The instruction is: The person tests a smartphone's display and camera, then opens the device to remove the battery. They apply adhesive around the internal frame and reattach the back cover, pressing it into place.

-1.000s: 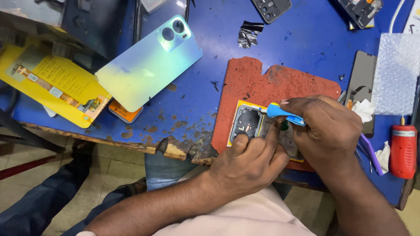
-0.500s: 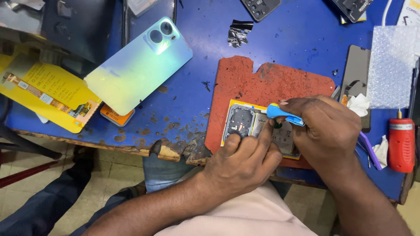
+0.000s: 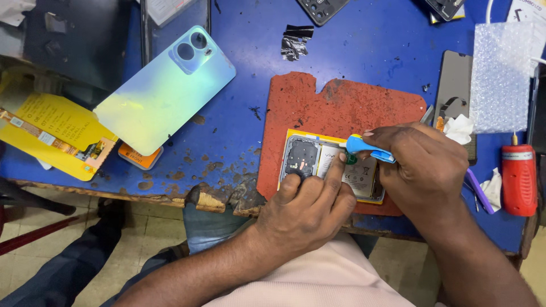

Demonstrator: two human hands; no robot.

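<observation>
Two hands were seen at work on an opened smartphone with a yellow-edged frame [image 3: 318,162], laid flat on a worn red rubber mat [image 3: 335,105] at the near edge of the chipped blue table [image 3: 364,45]. The mat's lower edge was close to the table's broken front lip, so little room was left toward the body; bare blue surface was open above the mat. To the right, the space was crowded by a dark phone screen panel [image 3: 452,85], a sheet of bubble wrap [image 3: 500,74] and a red cylindrical tool [image 3: 518,179]. To the left, well apart, an iridescent blue-green phone back cover [image 3: 159,94] was noted.

The left hand [image 3: 304,207] was spread over the phone's lower edge, fingertips pressed on the exposed interior. The right hand [image 3: 426,167] was closed in a pinch on a blue plastic pry tool [image 3: 367,148], its tip touching the phone's upper middle. A black camera module cover and a pale battery were visible inside the phone.
</observation>
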